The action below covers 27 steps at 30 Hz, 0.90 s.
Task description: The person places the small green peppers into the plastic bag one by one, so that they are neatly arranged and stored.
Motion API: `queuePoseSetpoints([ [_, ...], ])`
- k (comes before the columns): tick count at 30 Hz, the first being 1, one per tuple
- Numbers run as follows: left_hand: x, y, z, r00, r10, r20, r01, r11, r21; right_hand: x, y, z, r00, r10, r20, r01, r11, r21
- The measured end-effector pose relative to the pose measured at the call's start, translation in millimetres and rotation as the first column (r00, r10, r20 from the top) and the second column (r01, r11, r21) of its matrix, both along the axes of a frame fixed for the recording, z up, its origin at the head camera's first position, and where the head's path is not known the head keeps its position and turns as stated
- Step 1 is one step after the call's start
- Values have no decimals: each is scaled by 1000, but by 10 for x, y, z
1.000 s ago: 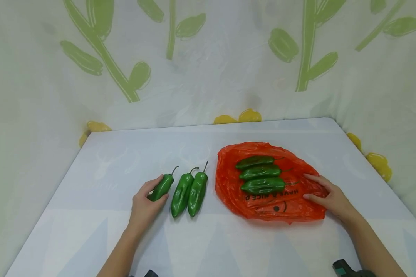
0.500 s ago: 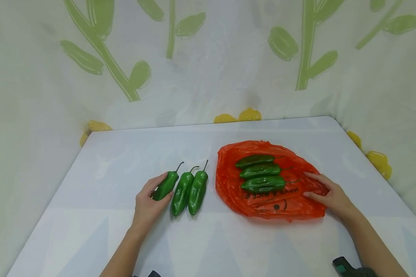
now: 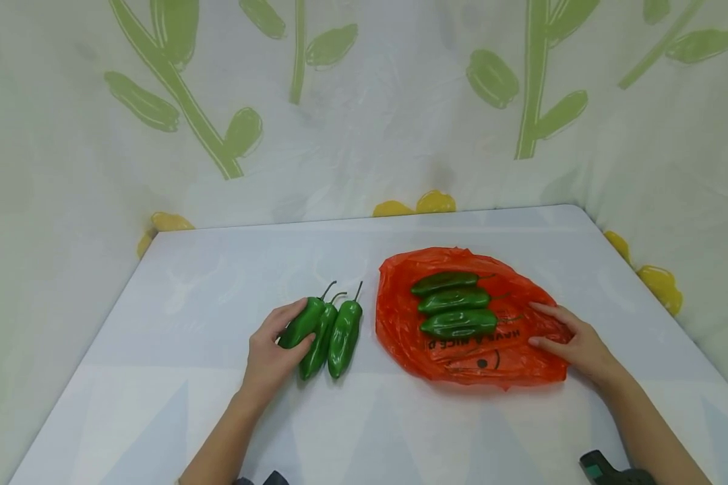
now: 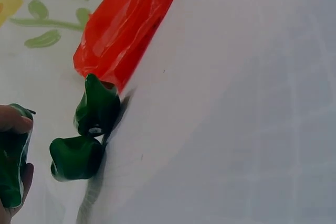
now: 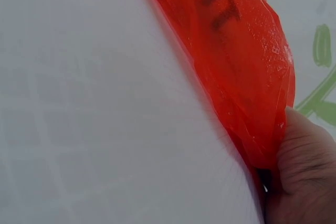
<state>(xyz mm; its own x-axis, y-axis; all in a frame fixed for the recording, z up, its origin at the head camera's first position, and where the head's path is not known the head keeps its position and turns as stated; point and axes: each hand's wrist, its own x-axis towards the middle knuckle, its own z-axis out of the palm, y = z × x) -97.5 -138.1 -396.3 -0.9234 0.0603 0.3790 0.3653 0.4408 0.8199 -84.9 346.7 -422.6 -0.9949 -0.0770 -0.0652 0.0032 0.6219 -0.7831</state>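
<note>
My left hand [image 3: 274, 356] grips a green chili pepper [image 3: 304, 319], thumb on the near side and fingers on the far side. Right beside it lies a second green pepper, with a third [image 3: 344, 339] to its right, both stems pointing away. The left wrist view shows the held pepper [image 4: 10, 169] at the left edge and the other two end-on. On the right, my right hand [image 3: 582, 345] rests on the edge of a red plastic bag [image 3: 400, 343], thumb and index finger spread apart. In the right wrist view, the thumb [image 5: 304, 150] lies against the bag.
Three green peppers [image 3: 458, 324] lie side by side within the red bag's outline, stems toward my right hand. The white table's far edge [image 3: 315, 221] meets a pale cloth backdrop printed with green leaves. Dark devices [image 3: 613, 471] show near the bottom.
My left hand has slid its pepper rightward across the table, up against the two peppers beside it. The right hand and the red bag have stayed put.
</note>
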Motion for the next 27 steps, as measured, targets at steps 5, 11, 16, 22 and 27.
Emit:
queuePoseSetpoints([
  [5, 0, 43, 12, 1000, -26, -17, 27, 1000, 16, -2, -3, -16, 1000, 1, -4, -1, 1000, -2],
  [11, -33, 107, 7, 997, -64, -40, 65, 998, 15, -9, 12, 14, 999, -4, 35, 4, 1000, -2],
  [16, -55, 155, -1, 996, -78, -30, 79, 997, 12, -11, 6, 17, 1000, 1, 26, -1, 1000, 1],
  [22, -80, 231, -9, 994, -108, -28, 108, 994, 9, -6, 3, 42, 999, -7, 37, 7, 1000, 6],
  [27, -79, 293, -6, 993, -115, 0, 115, 993, 23, -7, -9, 43, 999, -9, 42, 10, 1000, -8],
])
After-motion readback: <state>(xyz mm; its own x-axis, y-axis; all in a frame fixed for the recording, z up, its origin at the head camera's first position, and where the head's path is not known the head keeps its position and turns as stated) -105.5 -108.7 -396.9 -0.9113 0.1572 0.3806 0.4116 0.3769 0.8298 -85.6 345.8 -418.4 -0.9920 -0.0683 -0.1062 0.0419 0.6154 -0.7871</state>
